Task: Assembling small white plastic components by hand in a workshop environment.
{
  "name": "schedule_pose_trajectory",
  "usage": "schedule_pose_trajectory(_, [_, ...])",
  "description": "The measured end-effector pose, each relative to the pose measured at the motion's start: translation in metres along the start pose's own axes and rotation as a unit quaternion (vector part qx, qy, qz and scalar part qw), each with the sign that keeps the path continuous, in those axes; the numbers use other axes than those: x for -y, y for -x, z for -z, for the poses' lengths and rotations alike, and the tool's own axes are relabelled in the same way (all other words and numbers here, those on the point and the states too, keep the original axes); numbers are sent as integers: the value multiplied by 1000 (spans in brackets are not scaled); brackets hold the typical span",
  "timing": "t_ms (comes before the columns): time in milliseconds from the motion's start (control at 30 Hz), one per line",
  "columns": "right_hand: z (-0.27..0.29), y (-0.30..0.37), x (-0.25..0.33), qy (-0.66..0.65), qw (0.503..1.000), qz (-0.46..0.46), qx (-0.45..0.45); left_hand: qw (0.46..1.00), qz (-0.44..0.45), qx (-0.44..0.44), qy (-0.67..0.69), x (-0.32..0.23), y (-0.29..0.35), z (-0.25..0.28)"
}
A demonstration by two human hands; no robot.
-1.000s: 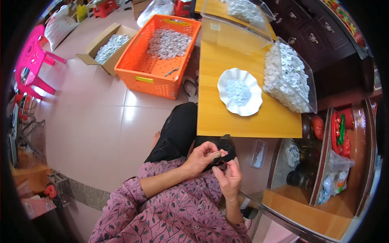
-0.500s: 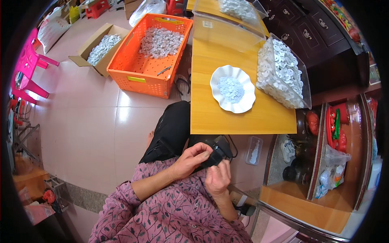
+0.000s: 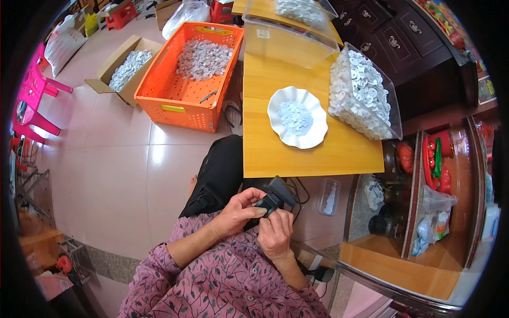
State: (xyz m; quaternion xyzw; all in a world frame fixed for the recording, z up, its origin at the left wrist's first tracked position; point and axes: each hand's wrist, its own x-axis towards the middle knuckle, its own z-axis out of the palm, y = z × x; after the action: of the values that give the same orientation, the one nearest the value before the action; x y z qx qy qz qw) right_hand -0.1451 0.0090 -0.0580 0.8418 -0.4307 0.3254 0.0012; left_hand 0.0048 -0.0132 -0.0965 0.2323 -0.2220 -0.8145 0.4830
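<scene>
My left hand [image 3: 239, 213] is closed in a pinch, thumb and fingers on a small black device [image 3: 271, 201] above my lap. My right hand [image 3: 275, 234] sits just below it, fingers pressed together against its near side; whatever is between those fingertips is hidden. A larger dark block [image 3: 281, 191] shows behind the device, at the table's front edge. Beyond it, a white scalloped plate [image 3: 275, 127] on the yellow table [image 3: 313, 167] holds a heap of small pale flat pieces [image 3: 295, 117].
A clear bin [image 3: 393, 114] of whitish discs stands on the table's right side. On the floor at left are an orange crate [image 3: 175, 114] and a cardboard box [image 3: 101, 77], both with discs. A small clear tray [image 3: 329, 196] lies right of my hands, near a black cable [image 3: 302, 190].
The whole view has shifted slightly. My left thumb now lies on top of the black device, and my right fingers have moved closer under it, nearer my left hand.
</scene>
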Motion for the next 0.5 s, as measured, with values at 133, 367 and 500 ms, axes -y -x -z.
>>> schedule_pose_trajectory(133, [1,3,-3,-35,998,-36,-27,1000,5,-3,-5,0,-1,-2])
schedule_pose_trajectory(367, [0,-1,1,-42,999,-20,-28,1000,-9,11,10,-4,1,1])
schedule_pose_trajectory(500, [3,-5,2,-30,999,-26,-31,999,-16,2,-31,-11,4,-4])
